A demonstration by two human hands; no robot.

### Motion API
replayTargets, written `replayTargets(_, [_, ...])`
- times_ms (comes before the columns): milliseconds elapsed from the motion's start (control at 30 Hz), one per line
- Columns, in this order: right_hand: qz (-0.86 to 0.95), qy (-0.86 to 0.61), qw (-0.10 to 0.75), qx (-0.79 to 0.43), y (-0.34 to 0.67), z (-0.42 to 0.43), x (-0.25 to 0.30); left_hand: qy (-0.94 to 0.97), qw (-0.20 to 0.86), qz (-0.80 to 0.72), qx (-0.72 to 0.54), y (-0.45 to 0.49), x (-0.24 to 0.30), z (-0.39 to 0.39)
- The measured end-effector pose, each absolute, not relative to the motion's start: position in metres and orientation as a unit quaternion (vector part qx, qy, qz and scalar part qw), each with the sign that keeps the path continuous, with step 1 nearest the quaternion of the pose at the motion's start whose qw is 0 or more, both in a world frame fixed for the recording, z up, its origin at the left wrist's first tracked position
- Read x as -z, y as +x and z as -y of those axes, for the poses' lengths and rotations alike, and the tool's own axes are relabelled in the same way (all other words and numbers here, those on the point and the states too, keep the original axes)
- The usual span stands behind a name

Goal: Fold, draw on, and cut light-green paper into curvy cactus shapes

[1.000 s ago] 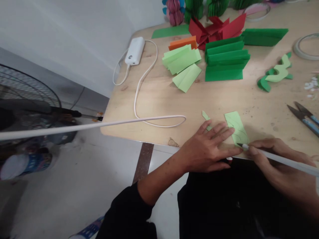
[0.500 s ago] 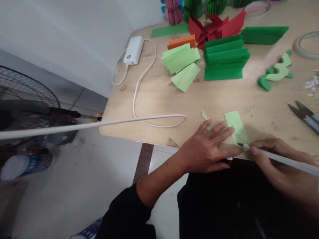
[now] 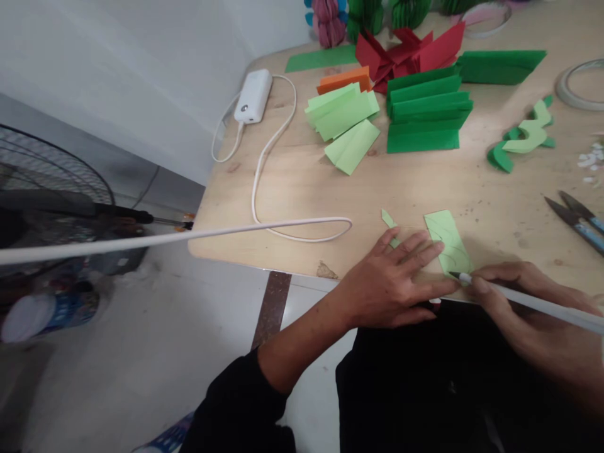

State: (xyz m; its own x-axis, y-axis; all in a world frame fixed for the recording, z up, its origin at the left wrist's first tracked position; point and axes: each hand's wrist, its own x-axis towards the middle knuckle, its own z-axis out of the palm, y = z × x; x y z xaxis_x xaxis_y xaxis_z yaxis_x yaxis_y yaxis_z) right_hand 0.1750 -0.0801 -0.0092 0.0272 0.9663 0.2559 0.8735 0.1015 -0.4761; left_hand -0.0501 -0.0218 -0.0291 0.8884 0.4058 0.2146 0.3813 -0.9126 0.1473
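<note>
A light green paper piece with curved pencil lines lies near the table's front edge. Spread over its left side, the fingers of my left hand rest flat on the paper and the table. My right hand grips a white pencil, its dark tip at the lower part of the paper. Partly under my left fingers is a narrow light green paper strip. Scissors with blue on them lie to the right, their handles out of view.
Folded light green papers, dark green papers and red papers stand farther back. Wavy green cutouts and a tape roll are at right. A white cable runs from a power bank across the left.
Almost everything stays in place. The pencil tip has shifted very slightly left on the paper; my left hand has not moved.
</note>
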Motion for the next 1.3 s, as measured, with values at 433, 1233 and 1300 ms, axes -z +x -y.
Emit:
replayTargets(433, [0.708,-0.641,0.286,-0.083,0.1728,0.0779,0.0061,0.97,0.046,-0.206,-0.122,-0.0505,0.0296,0.0223])
replayTargets(1233, [0.724,-0.627,0.282,-0.062,0.1739,0.0794,0.0089,0.969,0.05,-0.204,-0.127,-0.0503,0.031,0.0228])
replayTargets(1300, [0.722,-0.629,0.282,-0.062,0.174,0.0798,0.0089,0.969,0.05,-0.204,-0.128,-0.0503,0.0309,0.0228])
